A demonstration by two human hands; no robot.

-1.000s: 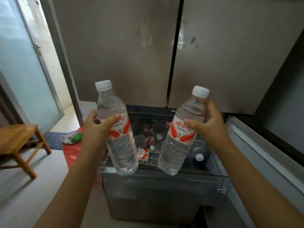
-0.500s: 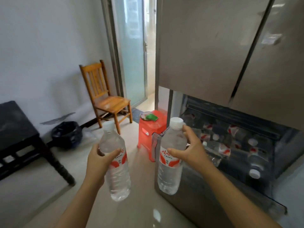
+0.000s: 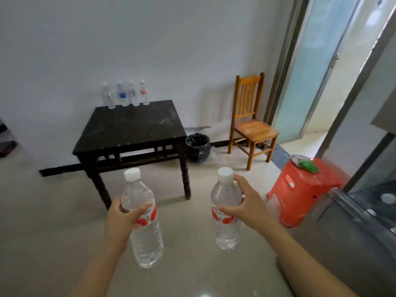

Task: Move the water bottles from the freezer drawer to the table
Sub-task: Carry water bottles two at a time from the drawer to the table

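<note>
My left hand (image 3: 122,217) grips a clear water bottle (image 3: 144,236) with a white cap and a red and white label, held upright over the floor. My right hand (image 3: 249,207) grips a second bottle of the same kind (image 3: 225,228), also upright. Ahead stands a dark wooden table (image 3: 130,127) against the white wall. Several water bottles (image 3: 126,94) stand in a row along its back edge. The open freezer drawer (image 3: 377,206) shows at the right edge, with bottle caps inside.
A wooden chair (image 3: 250,125) stands right of the table, with a black-lined bin (image 3: 197,146) between them. A red plastic stool (image 3: 300,189) with a green item on top sits beside the drawer. A frosted glass door (image 3: 317,67) is at the back right.
The view has swung left, away from the freezer toward the table. Both hands still hold their bottles, carried along with the turn.
</note>
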